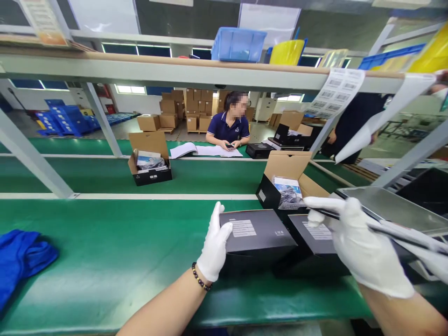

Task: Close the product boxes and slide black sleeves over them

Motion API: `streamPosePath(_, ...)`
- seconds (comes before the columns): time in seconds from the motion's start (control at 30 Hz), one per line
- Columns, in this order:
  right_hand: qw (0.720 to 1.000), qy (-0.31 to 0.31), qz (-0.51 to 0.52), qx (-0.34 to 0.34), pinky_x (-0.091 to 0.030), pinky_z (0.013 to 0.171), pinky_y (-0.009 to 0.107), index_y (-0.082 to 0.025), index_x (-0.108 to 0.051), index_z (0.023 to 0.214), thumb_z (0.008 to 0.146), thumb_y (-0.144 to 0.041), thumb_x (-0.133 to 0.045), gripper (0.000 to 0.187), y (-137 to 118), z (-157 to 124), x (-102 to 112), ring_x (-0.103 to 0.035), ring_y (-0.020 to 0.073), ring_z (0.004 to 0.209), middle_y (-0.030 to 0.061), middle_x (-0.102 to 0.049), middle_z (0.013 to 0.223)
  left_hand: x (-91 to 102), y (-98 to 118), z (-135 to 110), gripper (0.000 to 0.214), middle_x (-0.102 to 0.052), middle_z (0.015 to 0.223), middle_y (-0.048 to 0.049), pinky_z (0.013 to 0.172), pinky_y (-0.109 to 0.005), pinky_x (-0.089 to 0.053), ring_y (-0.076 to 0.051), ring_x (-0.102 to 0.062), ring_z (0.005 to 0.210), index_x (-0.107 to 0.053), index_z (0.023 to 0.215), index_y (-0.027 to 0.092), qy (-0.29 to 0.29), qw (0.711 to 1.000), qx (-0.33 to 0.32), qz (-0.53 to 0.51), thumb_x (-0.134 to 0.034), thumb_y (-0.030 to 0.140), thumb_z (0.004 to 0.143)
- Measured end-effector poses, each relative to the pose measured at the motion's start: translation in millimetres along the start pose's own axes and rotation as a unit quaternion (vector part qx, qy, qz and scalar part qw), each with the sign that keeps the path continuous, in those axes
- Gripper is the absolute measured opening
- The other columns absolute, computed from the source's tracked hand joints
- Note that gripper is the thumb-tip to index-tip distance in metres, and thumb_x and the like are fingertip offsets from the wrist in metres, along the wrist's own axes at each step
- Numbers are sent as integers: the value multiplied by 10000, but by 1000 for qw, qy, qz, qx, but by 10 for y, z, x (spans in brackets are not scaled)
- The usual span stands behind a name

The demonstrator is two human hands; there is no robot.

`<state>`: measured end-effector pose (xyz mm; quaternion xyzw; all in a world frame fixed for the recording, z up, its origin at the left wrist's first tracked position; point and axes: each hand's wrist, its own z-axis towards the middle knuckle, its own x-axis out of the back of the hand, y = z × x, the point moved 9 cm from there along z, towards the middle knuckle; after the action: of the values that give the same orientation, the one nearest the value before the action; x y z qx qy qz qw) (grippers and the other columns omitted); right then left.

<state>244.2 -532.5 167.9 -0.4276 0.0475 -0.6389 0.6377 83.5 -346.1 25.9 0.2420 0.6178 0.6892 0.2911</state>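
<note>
My left hand (214, 247), in a white glove, grips the left end of a closed black box (259, 233), thumb on top beside a white label. A second black box (317, 233) with a similar label stands just to its right. Over that box's right side is my right hand (364, 242), also gloved in white and blurred. Its fingers close around a thin, dark, stick-like thing (381, 228) that slants down to the right; its kind is unclear. Behind both stands an open black box (269, 191) holding a bagged item (290, 193) and a blue-white printed packet.
Another open box (152, 175) stands farther left on the green bench (122, 247). Blue cloth (21, 261) lies at the left edge. A shelf beam (196, 70) crosses overhead, with label sheets (336, 91) hanging down. Across the bench, a person (229, 123) sits by open papers.
</note>
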Motion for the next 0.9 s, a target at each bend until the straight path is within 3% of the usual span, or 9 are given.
streamPosePath(0.07, 979, -104, 117, -130, -461, 484, 274, -137, -677, 857, 935, -605, -392, 553, 216, 92, -337, -561, 138, 505, 54, -589, 588, -76, -11, 29, 643, -265, 1555, -51, 1196, -372, -191, -211, -231, 1435, -181, 1496, 213, -17, 1000, -1, -10, -417, 392, 925)
streamPosePath(0.13, 945, -187, 161, -213, -376, 407, 231, -145, -647, 792, 857, -653, -503, 532, 281, 76, -688, -490, 105, 428, 25, -575, 555, -130, -18, 52, 655, -260, 1556, -62, 1189, -372, -213, -215, -250, 1428, -171, 1499, 206, -28, 999, -6, -15, -421, 389, 922)
streamPosePath(0.2, 934, -245, 147, -214, -327, 383, 214, -162, -605, 766, 850, -642, -513, 496, 215, 48, -962, -459, 91, 389, 3, -577, 543, -155, -29, 62, 680, -254, 1557, -77, 1178, -364, -239, -222, -258, 1425, -153, 1504, 194, -32, 999, -7, -13, -428, 397, 916)
streamPosePath(0.3, 951, -272, 84, -124, -340, 405, 227, -195, -527, 672, 894, -595, -452, 463, 48, 46, -1183, -445, 94, 386, -34, -519, 496, -165, -44, 59, 706, -253, 1558, -86, 1163, -355, -268, -233, -263, 1425, -143, 1509, 196, -33, 999, -1, -5, -437, 427, 910)
streamPosePath(0.4, 970, -242, 11, -19, -372, 455, 245, -219, -471, 594, 914, -560, -421, 470, -56, 69, -1210, -443, 112, 422, -45, -442, 458, -178, -49, 59, 719, -238, 1565, -86, 1176, -358, -235, -231, -242, 1434, -140, 1512, 192, -43, 999, 5, -8, -438, 446, 910)
streamPosePath(0.53, 970, -230, -35, 69, -401, 475, 267, -240, -486, 614, 924, -554, -376, 455, -74, 62, -1217, -459, 142, 444, -31, -450, 461, -200, -41, 69, 732, -209, 1574, -86, 1194, -358, -174, -214, -192, 1450, -118, 1518, 169, -54, 998, 1, -16, -430, 445, 916)
streamPosePath(0.83, 965, -222, -61, 123, -438, 479, 281, -236, -536, 645, 915, -579, -373, 466, 50, 101, -1252, -503, 161, 474, -1, -523, 516, -184, -69, 86, 754, -231, 1567, -87, 1189, -353, -186, -226, -221, 1439, -128, 1520, 165, -53, 999, 0, 0, -453, 454, 905)
streamPosePath(0.9, 974, -180, -56, 128, -445, 480, 284, -231, -563, 645, 898, -588, -435, 456, 99, 135, -1172, -515, 162, 484, 11, -556, 549, -181, -54, 101, 779, -233, 1565, -95, 1189, -351, -180, -225, -225, 1437, -120, 1522, 149, -54, 998, 8, -1, -467, 450, 893)
